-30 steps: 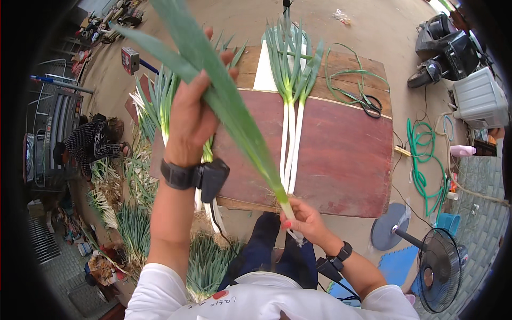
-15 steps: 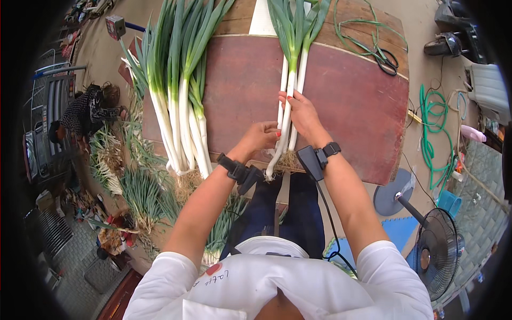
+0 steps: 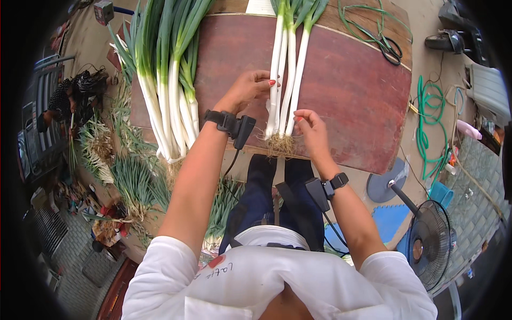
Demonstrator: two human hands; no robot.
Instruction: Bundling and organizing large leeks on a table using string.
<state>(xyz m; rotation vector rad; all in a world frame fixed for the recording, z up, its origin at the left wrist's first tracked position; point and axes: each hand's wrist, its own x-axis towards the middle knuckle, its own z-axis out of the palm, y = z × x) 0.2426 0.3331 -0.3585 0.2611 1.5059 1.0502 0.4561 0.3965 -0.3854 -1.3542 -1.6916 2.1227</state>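
A small group of green onions [image 3: 289, 80], long and white-stalked, lies on the red-brown board [image 3: 352, 101], roots [image 3: 281, 144] toward me at its near edge. My left hand [image 3: 247, 92] is at their left side, its red-nailed thumb on the leftmost stalk and the other fingers curled against it. A pale strip hangs by that stalk below these fingers. Beside the lower end of the rightmost stalk is my right hand [image 3: 313, 130], fingers bent and slightly apart, gripping nothing visible. A thicker pile of green onions [image 3: 169, 80] rests on the left of the board.
Black-handled scissors [image 3: 392, 52] and green leaf strips [image 3: 368, 24] lie at the far right of the table. More green onions [image 3: 133, 184] cover the ground at left, where another person [image 3: 80, 93] bends over. A standing fan [image 3: 429, 245] and green hose [image 3: 426, 133] are at right.
My left hand has moved up and left along the stalks. My right hand has let go of them and come down to the right. The stalks now lie spread with roots more level.
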